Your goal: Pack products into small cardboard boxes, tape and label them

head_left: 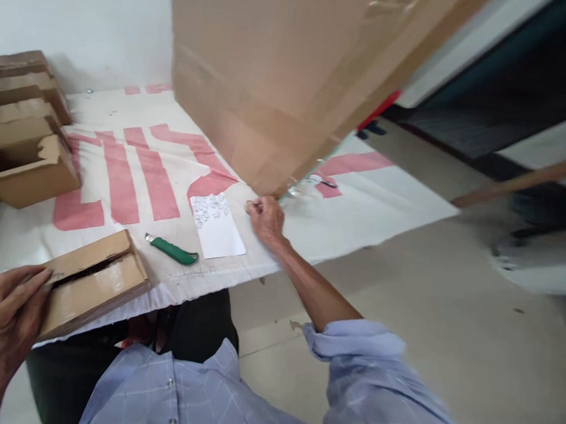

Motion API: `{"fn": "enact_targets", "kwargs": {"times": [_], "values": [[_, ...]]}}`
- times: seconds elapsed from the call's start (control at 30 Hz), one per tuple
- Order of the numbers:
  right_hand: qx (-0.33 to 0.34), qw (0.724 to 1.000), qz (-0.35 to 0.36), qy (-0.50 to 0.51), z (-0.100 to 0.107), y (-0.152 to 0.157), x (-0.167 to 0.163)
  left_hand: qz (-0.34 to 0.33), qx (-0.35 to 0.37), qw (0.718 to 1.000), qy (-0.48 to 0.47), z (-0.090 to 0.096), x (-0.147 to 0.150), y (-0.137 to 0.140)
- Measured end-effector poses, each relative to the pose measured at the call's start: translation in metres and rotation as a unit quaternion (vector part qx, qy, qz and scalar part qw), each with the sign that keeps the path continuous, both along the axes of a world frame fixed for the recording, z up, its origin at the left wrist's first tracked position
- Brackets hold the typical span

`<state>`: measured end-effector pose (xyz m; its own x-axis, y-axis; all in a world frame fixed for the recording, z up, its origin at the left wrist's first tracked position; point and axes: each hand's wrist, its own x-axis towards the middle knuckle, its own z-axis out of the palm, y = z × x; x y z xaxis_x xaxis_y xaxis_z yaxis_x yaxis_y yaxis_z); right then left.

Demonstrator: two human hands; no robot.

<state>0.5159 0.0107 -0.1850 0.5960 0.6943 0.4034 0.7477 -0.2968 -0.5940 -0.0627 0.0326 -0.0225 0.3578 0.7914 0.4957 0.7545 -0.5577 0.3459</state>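
Observation:
My left hand (11, 314) grips the near left end of a flat cardboard box (99, 287), which lies at the front edge of the table with a dark gap between its top flaps. Clear tape shows on one flap. My right hand (267, 220) is closed, fingers curled together, by the bottom corner of a large cardboard box (271, 90). What is in those fingers, if anything, is too small to make out. A green utility knife (172, 250) and a white sheet with small drawings (219, 237) lie between my hands.
Several open cardboard boxes (24, 170) stand at the left. A white cloth with red print (136, 171) covers the table (408, 204). Beside the large box are a red strip-like object (378, 110) and a small tool with a dark handle (327, 181). A wooden bar (525, 179) extends at right.

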Motion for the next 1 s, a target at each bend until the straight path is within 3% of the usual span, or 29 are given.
{"fn": "enact_targets", "kwargs": {"times": [0.1, 0.23, 0.37, 0.47, 0.57, 0.63, 0.7, 0.77, 0.87, 1.0], "values": [[0.001, 0.999, -0.020, 0.038, -0.006, 0.002, -0.001, -0.029, 0.043, 0.999, 0.003, 0.009, 0.012, -0.006], [-0.033, 0.998, -0.012, 0.047, -0.005, -0.002, -0.002, -0.016, 0.034, 0.999, -0.021, 0.009, 0.011, -0.002], [-0.071, 0.997, -0.008, 0.017, 0.014, -0.011, -0.012, 0.025, 0.003, 0.996, -0.085, 0.008, 0.006, 0.004], [-0.009, 1.000, 0.013, -0.025, 0.037, -0.012, -0.039, 0.043, -0.024, 0.989, -0.137, 0.007, 0.006, 0.009], [0.109, 0.984, 0.139, -0.037, 0.069, -0.009, -0.095, 0.056, -0.049, 0.980, -0.185, 0.003, 0.008, 0.014], [0.128, 0.963, 0.233, -0.034, 0.094, -0.008, -0.146, 0.063, -0.059, 0.976, -0.201, 0.000, 0.009, 0.016], [0.148, 0.918, 0.368, -0.030, 0.118, -0.009, -0.197, 0.065, -0.064, 0.976, -0.199, -0.002, 0.010, 0.017], [0.149, 0.877, 0.455, -0.048, 0.138, -0.011, -0.238, 0.063, -0.060, 0.978, -0.187, -0.004, 0.009, 0.017], [0.102, 0.848, 0.513, -0.082, 0.152, -0.009, -0.268, 0.058, -0.048, 0.982, -0.172, -0.007, 0.009, 0.016], [0.043, 0.837, 0.534, -0.111, 0.151, -0.002, -0.271, 0.056, -0.041, 0.985, -0.160, -0.011, 0.008, 0.015]]}}
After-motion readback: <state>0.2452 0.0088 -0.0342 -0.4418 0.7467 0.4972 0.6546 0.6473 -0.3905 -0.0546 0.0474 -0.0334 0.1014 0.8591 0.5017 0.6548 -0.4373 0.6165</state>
